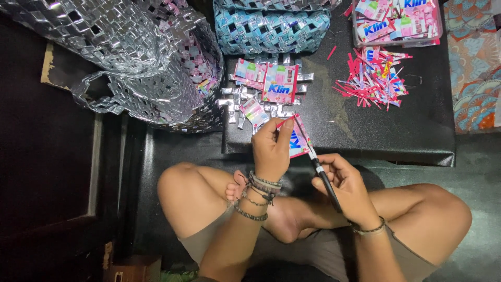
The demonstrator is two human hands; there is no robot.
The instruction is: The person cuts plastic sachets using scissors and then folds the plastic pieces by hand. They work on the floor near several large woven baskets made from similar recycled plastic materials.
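Left hand (271,146): centre of view, fingers pinched on a pink-and-blue sachet (298,140), thumb and forefinger at its upper edge. Several bead bracelets on the wrist.

Right hand (342,183): at 4 o'clock from the left hand, closed round the black handles of scissors (319,169). Blades point toward 11 o'clock and lie against the sachet's right edge.

Sachet: held above the person's crossed legs, just off the near edge of the black mat (365,130).

Folded strips (263,96): at 12 o'clock from the left hand, a heap of silver and pink folded wrappers on the mat, one flat sachet on top.

Trimmings (373,78): at 2 o'clock, a loose scatter of thin red and pink offcuts on the mat.

Tray (396,21): at 1 o'clock, top edge of view, full of uncut sachets.

Blue bag (271,28): at 12 o'clock, top edge, woven from blue-and-white wrappers, just behind the folded strips.

Silver bag (130,57): at 10 o'clock, large, woven from silver wrappers, lying on its side with a pink-lined mouth and one handle showing.

Patterned cloth (475,62): at 2 o'clock, far right edge, beside the mat.
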